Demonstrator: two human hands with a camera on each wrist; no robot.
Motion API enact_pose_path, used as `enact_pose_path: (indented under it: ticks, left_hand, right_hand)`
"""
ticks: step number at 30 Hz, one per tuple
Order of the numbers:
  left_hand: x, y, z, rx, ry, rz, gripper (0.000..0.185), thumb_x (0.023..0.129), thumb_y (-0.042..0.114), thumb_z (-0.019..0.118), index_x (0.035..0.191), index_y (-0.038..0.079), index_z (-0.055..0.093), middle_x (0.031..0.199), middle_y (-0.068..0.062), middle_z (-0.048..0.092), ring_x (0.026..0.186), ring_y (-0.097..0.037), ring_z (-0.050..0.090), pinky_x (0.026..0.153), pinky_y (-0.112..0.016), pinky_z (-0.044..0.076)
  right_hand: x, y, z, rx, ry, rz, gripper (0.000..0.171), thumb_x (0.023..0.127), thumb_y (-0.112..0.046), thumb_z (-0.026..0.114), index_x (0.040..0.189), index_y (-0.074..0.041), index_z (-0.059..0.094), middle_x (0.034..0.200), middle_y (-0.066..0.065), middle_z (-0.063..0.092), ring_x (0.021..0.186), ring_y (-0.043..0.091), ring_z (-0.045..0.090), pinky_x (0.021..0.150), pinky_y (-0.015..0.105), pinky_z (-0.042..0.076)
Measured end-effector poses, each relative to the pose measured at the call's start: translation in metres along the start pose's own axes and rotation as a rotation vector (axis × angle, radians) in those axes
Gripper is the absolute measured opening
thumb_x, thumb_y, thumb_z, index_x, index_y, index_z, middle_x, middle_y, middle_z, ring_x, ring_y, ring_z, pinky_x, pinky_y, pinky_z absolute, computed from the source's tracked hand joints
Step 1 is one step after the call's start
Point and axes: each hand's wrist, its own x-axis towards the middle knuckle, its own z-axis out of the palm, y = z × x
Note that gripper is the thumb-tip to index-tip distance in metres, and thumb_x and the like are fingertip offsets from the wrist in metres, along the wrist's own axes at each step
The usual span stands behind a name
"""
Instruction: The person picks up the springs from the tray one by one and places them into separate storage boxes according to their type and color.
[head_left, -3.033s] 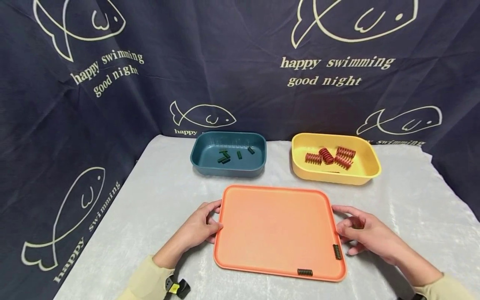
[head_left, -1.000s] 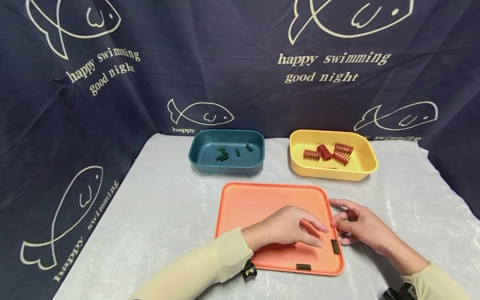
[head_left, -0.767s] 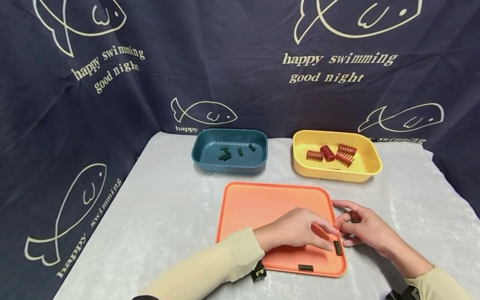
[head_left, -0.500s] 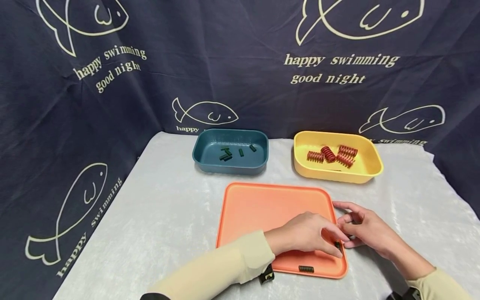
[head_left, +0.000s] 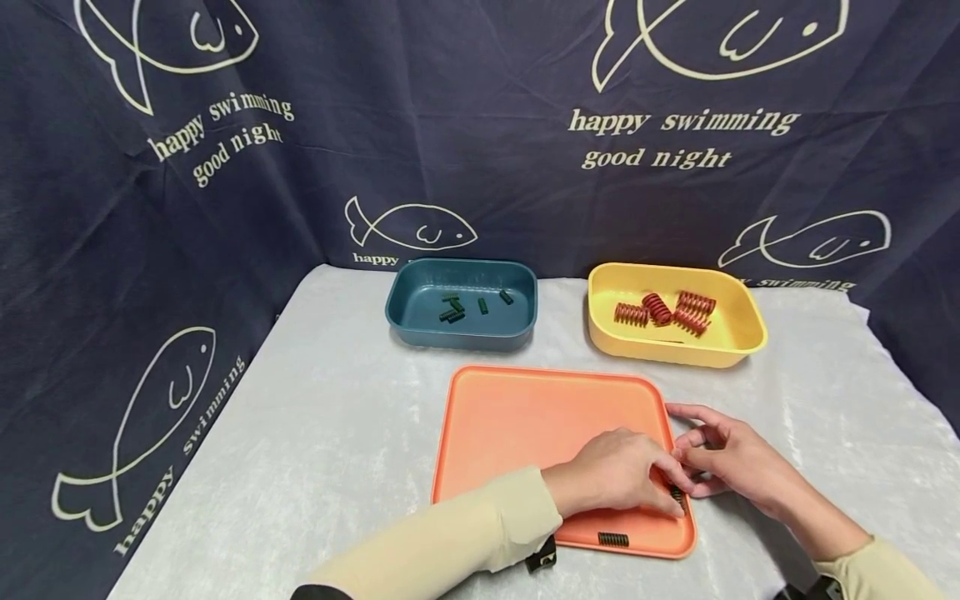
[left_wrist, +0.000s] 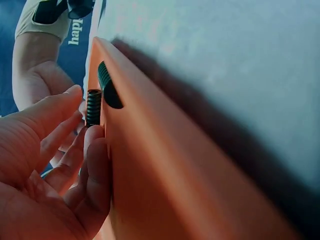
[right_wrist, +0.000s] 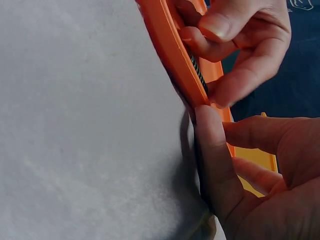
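Observation:
My left hand [head_left: 621, 468] reaches across the orange tray [head_left: 536, 421] to its right rim. Between its thumb and fingers is a small dark coil spring [head_left: 677, 497]; the left wrist view shows this dark spring [left_wrist: 93, 107] with fingertips close at both ends, partly hiding it. At the tray's right side my right hand [head_left: 738, 460] holds the rim, its thumb and finger [right_wrist: 209, 125] on the edge. A second dark spring [head_left: 613, 540] lies along the tray's near rim, apart from both hands.
A teal bin [head_left: 462, 340] with several dark green springs stands behind the tray. To its right is a yellow bin [head_left: 675, 350] with several larger red springs. A grey cloth [head_left: 337, 433] covers the table, and a dark blue fish-print curtain [head_left: 465, 108] hangs behind.
My left hand has let go of the tray's left rim and crossed right to the dark spring, its fingers drawing in around it. My right hand has stayed at the right rim.

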Motion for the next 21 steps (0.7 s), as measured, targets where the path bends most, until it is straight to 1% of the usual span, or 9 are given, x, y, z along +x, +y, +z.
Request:
enact_pose_path:
  ticks: [2,7,12,17,21]
  left_hand:
    - [-0.0005,0.0001,0.0004,0.006,0.000,-0.005,0.031,0.078,0.050,0.088,0.107,0.053,0.078,0.090,0.038,0.064,0.070,0.017,0.045,0.064,-0.009,0.035]
    - [0.0004,0.0019,0.0013,0.041,-0.012,-0.002,0.033,0.076,0.049,0.090,0.106,0.054,0.078,0.091,0.036,0.066,0.073,0.016,0.047,0.065,-0.010,0.035]
    - [0.0002,0.0016,0.0042,0.069,-0.007,0.024,0.023,0.077,0.044,0.091,0.096,0.049,0.080,0.087,0.038,0.063,0.079,0.016,0.047,0.064,-0.010,0.035]
    - [-0.0019,0.0025,0.0060,0.111,-0.016,0.033,0.016,0.079,0.043,0.089,0.090,0.049,0.079,0.075,0.038,0.060,0.071,0.017,0.044,0.059,-0.012,0.036]
    - [-0.0037,0.0037,0.0053,0.128,-0.033,0.037,0.012,0.080,0.046,0.088,0.087,0.050,0.078,0.074,0.039,0.058,0.070,0.018,0.042,0.060,-0.011,0.036]
  right_hand:
    - [0.0000,0.0001,0.0000,0.002,0.000,-0.001,0.065,0.100,-0.001,0.062,0.156,0.005,0.028,0.102,0.012,0.066,0.079,0.021,0.068,0.064,0.038,0.062]
    - [-0.0002,0.0006,0.0001,0.009,-0.001,-0.001,0.064,0.101,-0.001,0.062,0.156,0.005,0.030,0.102,0.012,0.066,0.081,0.021,0.069,0.065,0.039,0.062]
    - [-0.0008,0.0009,-0.0002,0.030,-0.007,0.010,0.061,0.101,-0.002,0.062,0.155,0.001,0.034,0.104,0.013,0.065,0.082,0.022,0.069,0.066,0.039,0.062]
    - [-0.0011,0.0006,-0.0004,0.020,0.003,0.010,0.060,0.101,-0.003,0.063,0.155,-0.001,0.036,0.104,0.013,0.064,0.081,0.020,0.067,0.065,0.039,0.062]
    - [-0.0012,0.0009,0.0002,0.013,0.010,0.009,0.061,0.101,-0.003,0.063,0.155,0.001,0.035,0.103,0.013,0.064,0.082,0.019,0.066,0.066,0.040,0.062]
